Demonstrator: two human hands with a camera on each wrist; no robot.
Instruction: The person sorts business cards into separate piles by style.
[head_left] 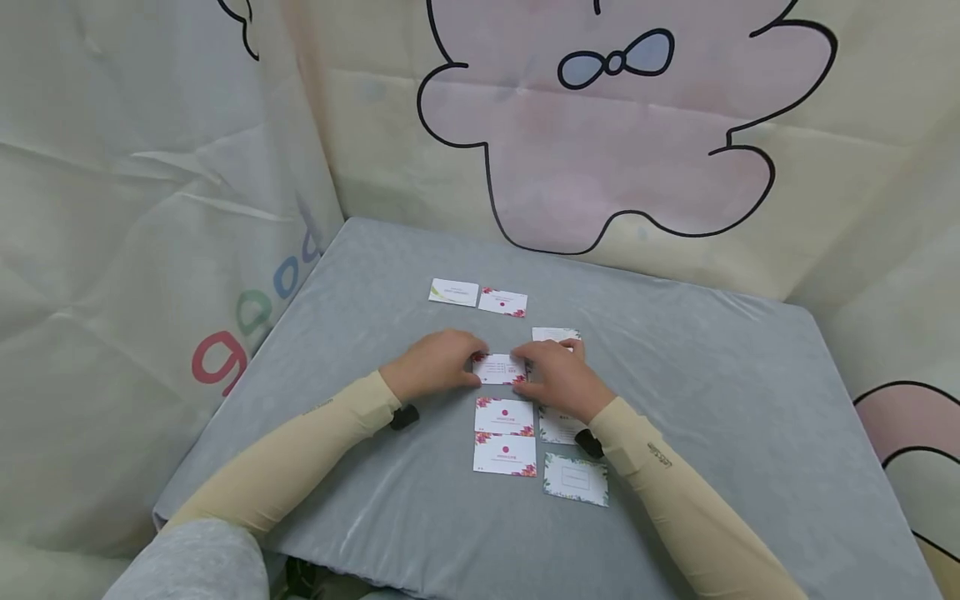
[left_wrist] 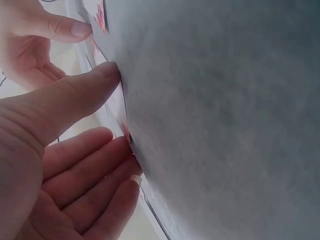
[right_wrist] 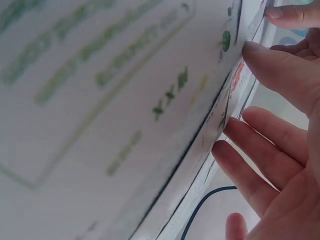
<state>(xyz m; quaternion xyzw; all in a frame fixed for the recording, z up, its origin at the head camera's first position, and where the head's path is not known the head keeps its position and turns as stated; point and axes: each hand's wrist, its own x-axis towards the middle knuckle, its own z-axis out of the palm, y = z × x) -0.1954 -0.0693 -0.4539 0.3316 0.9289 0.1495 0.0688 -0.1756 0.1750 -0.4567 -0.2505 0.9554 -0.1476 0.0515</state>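
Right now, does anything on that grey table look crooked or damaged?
Only slightly: the leafy-bordered card nearest the person looks a little skewed against the red-flowered card beside it; their edges don't line up. I see nothing spilled or damaged.

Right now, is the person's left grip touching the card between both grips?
Touching. The left wrist view shows it: the left grip has its thumb against the edge of the card.

White card (head_left: 498,369) between left hand (head_left: 437,364) and right hand (head_left: 562,379): showing pink-red flowers. Two white cards (head_left: 505,455) nearer than hands: showing same flowers, red dots. Leafy card (head_left: 576,479) to near right of hands: wearing green edge. Cloth (head_left: 675,367) under hands: looking grey. Wall (head_left: 375,150) past hands: showing pink shape (head_left: 570,167), blue bow (head_left: 649,53).
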